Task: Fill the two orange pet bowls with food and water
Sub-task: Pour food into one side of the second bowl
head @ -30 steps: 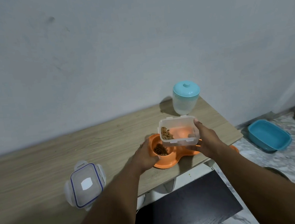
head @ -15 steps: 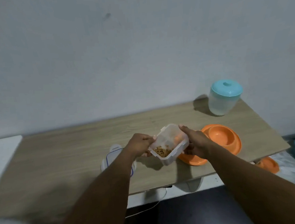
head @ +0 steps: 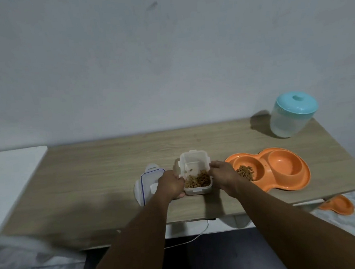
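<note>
Left hand is clamped on the left wall of the clear food container; right hand is clamped on its right wall. Container is open-topped and tilted slightly toward the camera; whether its base touches the wooden table cannot be told. Brown kibble is piled in its near half; far half is mostly bare.

All places below are given relative to the container:
- Lid, clear with blue seal, lies flat on the table just left, partly hidden by the left hand.
- Orange double pet bowl sits on the table just right. Its nearer well holds a small heap of kibble, right behind the right hand. Its farther well is seen dry.
- Water jug, translucent with teal lid, stands upright well to the right and behind, near the wall.
- Second orange dish lies on the floor, far right and below the table edge.
</note>
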Demonstrator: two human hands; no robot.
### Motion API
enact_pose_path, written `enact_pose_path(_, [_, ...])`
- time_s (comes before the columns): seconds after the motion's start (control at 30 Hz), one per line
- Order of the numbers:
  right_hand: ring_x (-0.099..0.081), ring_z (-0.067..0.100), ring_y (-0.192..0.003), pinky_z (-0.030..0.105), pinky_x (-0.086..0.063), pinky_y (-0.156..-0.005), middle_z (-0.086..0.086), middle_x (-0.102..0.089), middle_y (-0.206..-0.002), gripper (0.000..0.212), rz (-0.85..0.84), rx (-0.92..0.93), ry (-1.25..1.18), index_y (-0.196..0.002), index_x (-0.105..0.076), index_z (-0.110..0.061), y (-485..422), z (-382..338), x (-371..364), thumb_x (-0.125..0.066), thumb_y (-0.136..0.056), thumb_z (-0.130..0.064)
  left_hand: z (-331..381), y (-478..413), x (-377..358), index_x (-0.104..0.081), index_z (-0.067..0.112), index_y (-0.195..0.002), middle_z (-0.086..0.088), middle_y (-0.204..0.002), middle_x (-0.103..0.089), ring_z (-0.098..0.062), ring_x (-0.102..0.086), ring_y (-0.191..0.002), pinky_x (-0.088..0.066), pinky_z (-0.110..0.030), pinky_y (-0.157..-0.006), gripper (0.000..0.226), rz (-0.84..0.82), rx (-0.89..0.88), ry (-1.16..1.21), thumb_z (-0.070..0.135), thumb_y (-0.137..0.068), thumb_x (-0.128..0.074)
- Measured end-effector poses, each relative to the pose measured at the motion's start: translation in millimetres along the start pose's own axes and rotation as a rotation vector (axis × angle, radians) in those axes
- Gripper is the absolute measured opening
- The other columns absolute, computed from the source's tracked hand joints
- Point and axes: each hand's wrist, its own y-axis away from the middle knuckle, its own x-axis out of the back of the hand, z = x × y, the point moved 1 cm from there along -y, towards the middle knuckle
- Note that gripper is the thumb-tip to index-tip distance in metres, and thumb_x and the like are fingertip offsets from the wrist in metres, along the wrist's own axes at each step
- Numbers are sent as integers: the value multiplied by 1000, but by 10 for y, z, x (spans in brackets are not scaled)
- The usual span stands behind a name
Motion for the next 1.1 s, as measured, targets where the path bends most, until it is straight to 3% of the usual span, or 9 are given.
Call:
enact_pose_path(0.1, [-63, 34, -114, 52, -55, -96, 13, -67, -124, 47, -13, -17, 38, -135, -59, -8, -80, 75, 15, -49, -90, 2, -17, -52, -40, -57, 9, -90, -12, -92, -61, -37, -71, -92, -63, -41, -71, 10, -2, -8, -65, 15, -96, -61])
enact_pose_path(0.27, [-68, 34, -103, 49, -59, -90, 16, -70, -113, 36, -20, -3, 26, -123, -64, -5, -79, -1, 65, -50, -91, -1, 13, -132, 6, -65, 3, -94, -19, -92, -72, -35, -73, -78, -62, -47, -70, 26, 79, -85, -320, 29, -88, -63])
enact_pose_path(0.37, [-66, 28, -84, 37, -58, -64, 16, -68, -99, 26, 46, 37, 54, -115, -65, -1, -70, -133, 222, -56, -92, -10, 199, -118, 44, -67, 12, -104, -10, -104, -70, -31, -67, -97, -56, -40, -84, 31, 224, -198, -509, 36, -86, -60])
enact_pose_path(0.47, [-68, 25, -70, 33, -53, -56, 14, -69, -87, 16, 183, 125, 71, -91, -70, -3, -48, -313, 550, -60, -92, -16, 468, -120, -78, -66, 19, -109, -7, -111, -68, -28, -65, -100, -54, -39, -89, 29, 227, -304, -453, 38, -87, -60])
enact_pose_path(0.53, [-69, 25, -68, 34, -52, -57, 13, -70, -84, 16, 222, 174, 47, -83, -68, -8, -15, -408, 843, -63, -93, -19, 651, -130, -274, -63, 23, -111, -4, -111, -67, -25, -66, -96, -55, -38, -88, 30, 184, -378, -438, 41, -87, -63])
enact_pose_path(0.63, [-66, 24, -68, 37, -50, -60, 11, -67, -79, 14, 267, 199, 12, -84, -65, -10, 27, -459, 1359, -62, -93, -20, 899, -100, -716, -59, 24, -118, -5, -122, -60, -23, -58, -113, -51, -38, -93, 44, 86, -505, -518, 49, -83, -67])
enact_pose_path(0.83, [-64, 23, -73, 39, -55, -65, 12, -67, -82, 17, 523, 150, -108, -87, -69, -9, -5, -244, 2641, -60, -92, -23, 1194, 77, -1867, -39, 28, -144, -3, -146, -39, -28, -36, -137, -39, -50, -108, 102, -182, -563, -780, 72, -57, -73])
enact_pose_path(0.93, [-63, 25, -87, 44, -57, -80, 12, -65, -93, 21, 536, 70, -177, -102, -65, -9, -92, -125, 3156, -59, -97, -28, 1189, 78, -2349, -28, 29, -151, -3, -154, -32, -30, -28, -143, -27, -51, -116, 124, -228, -624, -932, 77, -47, -75])
enact_pose_path(1.1, [-63, 26, -98, 40, -54, -83, 12, -66, -109, 36, 450, 51, -268, -108, -64, -11, -396, -95, 3592, -60, -94, -44, 1175, 12, -2756, -15, 27, -155, -1, -161, -25, -28, -20, -149, -6, -55, -120, 129, -262, -588, -1036, 69, -52, -80])
